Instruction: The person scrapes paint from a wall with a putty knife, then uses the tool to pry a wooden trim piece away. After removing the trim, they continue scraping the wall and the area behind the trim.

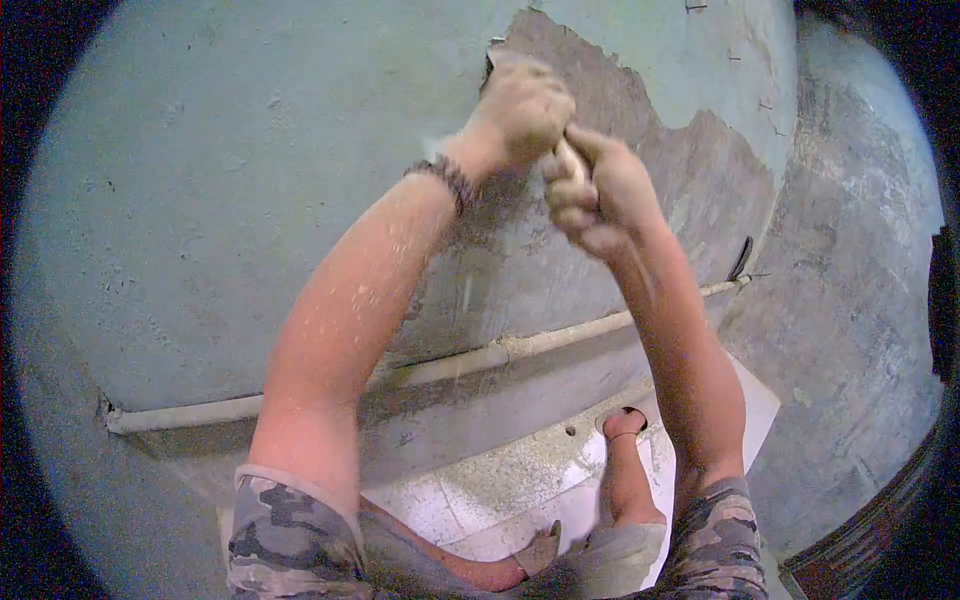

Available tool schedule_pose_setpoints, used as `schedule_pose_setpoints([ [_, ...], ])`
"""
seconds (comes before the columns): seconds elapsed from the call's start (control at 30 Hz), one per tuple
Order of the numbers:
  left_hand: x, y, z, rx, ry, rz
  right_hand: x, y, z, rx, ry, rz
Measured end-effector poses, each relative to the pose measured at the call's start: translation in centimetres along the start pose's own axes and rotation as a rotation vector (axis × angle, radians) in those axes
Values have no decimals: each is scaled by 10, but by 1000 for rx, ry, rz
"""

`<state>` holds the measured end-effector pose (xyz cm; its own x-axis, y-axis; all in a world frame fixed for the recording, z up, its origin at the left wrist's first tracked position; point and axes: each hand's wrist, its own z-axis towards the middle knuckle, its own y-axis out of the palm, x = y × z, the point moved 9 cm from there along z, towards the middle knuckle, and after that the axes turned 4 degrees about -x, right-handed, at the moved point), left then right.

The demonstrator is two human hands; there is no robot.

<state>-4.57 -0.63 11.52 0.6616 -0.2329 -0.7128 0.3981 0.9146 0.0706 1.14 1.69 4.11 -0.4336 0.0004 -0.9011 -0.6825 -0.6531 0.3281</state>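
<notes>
My right grip (607, 200) is wrapped round the scraper (571, 161), and my left grip (522, 110) squeezes it higher up. The scraper is by the green wall (250, 200), near a bare brown patch (640, 110). A long pipe (560, 336) runs below.

Both hands work high on a green-painted wall (230, 200), the left hand (522, 108) above the right hand (607, 195). They close around a scraper (572, 163), its pale handle showing between them; motion blurs the grip, and the left hand covers most of the tool. The scraper's end meets the ragged edge of a bare, grey-brown patch (625, 95), where the paint is off. A dark beaded bracelet (447, 180) circles the left wrist, and pale flecks show over that forearm. Lower down, a light-coloured pipe (505, 350) runs along the wall, above white floor tiles (415, 515) strewn with crumbly debris (520, 475).
</notes>
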Motion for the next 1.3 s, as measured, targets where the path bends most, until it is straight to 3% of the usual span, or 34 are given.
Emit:
schedule_pose_setpoints([
  [0.03,-16,14,13,-167,13,56,-18,8,13,-28,-64,-27],
  [0.17,-33,23,33,-248,-101,145,-41,12,13,-38,-121,-72],
  [0.27,-9,22,8,-211,-10,-31,-27,7,3,-54,-112,-87],
  [0.33,-15,14,14,-139,11,4,-23,6,8,-60,-59,-86],
  [0.43,-46,23,44,-237,-67,111,-53,13,22,-77,-108,-62],
  [0.53,-24,24,34,-222,-43,150,-42,12,11,-127,-55,-8],
  [0.57,-9,16,23,-92,-28,77,-28,3,0,-67,-27,-21],
  [0.6,-1,17,15,-103,29,13,-18,-4,-5,-8,4,-38],
  [0.7,-15,16,20,-80,27,86,-35,1,20,-64,-78,-68],
  [0.8,-39,29,49,-188,-30,153,-61,6,29,-99,-159,-90],
  [0.87,-38,31,48,-211,-68,116,-54,7,25,-147,-70,-38],
  [0.9,-25,30,41,-312,-115,198,-50,1,14,-36,-141,-129],
  [1.0,-13,17,19,-45,67,5,-25,-8,18,-30,-63,-101],
  [1.03,-23,18,24,-45,74,2,-38,-3,32,-87,-143,-99],
  [1.1,-56,40,43,-287,-49,44,-57,4,44,-164,-141,-60],
  [1.13,-53,40,43,-287,-41,37,-62,12,43,-247,-133,-29],
  [1.2,-25,10,34,-40,95,102,-41,3,34,-137,-151,-45],
  [1.23,-20,25,16,-192,27,59,-21,-7,25,-40,-154,-93],
  [1.3,25,16,-24,-198,10,-67,31,-37,6,57,-136,-134],
])
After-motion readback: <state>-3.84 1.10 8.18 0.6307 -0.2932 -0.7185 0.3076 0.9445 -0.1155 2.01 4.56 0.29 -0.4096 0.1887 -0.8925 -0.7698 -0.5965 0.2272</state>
